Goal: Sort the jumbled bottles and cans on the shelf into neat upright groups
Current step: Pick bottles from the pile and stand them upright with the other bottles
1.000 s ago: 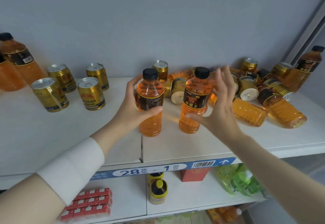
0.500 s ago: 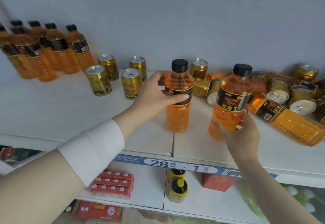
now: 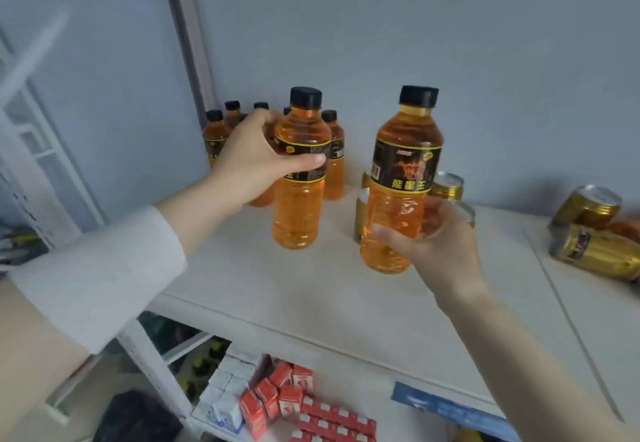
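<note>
Small red cartons (image 3: 304,407) are seen on the lower shelf, nearest. Above, on the white shelf (image 3: 311,296), an orange plastic bottle with a black cap (image 3: 398,178) is held upright in the clenched grip of the right hand (image 3: 433,244). A second orange bottle (image 3: 299,206) is clasped upright by the left hand (image 3: 252,164). Behind it, a group of upright orange bottles (image 3: 334,164) is stood in the corner. Gold metal cans (image 3: 595,247) are lying tipped at the far right.

Soft, even, cool light; faint shadows on the shelf (image 3: 311,289). Frame edges bend and blur; the right-edge cans (image 3: 595,247) look smeared.
</note>
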The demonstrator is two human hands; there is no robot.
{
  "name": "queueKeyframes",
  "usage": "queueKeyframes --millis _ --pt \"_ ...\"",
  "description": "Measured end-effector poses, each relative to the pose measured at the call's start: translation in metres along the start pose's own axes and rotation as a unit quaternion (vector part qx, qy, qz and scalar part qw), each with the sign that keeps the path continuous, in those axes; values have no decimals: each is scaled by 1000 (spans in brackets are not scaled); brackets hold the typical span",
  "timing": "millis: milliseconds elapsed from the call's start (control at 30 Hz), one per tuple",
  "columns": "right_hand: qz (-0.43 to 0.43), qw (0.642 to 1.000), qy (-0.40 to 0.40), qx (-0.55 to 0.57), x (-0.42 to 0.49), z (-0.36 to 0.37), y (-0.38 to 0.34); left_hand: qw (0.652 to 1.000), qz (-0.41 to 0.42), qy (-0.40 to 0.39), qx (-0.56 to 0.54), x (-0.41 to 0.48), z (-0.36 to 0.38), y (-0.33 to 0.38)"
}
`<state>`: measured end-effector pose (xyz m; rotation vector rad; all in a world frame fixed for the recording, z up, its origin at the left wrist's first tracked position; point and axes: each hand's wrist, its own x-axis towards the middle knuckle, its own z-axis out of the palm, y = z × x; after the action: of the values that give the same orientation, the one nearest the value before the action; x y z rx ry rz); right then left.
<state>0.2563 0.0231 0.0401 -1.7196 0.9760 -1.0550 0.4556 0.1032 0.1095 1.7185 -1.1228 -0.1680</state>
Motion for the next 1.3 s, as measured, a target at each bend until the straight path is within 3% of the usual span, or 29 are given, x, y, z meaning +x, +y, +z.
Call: queueKeyframes --millis 200,433,933,1300 --pt "26 1000 16 -6 34 118 -4 999 7 -28 22 58 -51 -71" --pt "73 994 81 -10 77 175 17 998 31 -48 23 100 -28 -119" --pt "86 987 131 -38 105 188 58 995 43 -69 58 128 17 -135" --pt "102 986 120 -56 111 191 68 995 33 -62 65 133 30 -134"
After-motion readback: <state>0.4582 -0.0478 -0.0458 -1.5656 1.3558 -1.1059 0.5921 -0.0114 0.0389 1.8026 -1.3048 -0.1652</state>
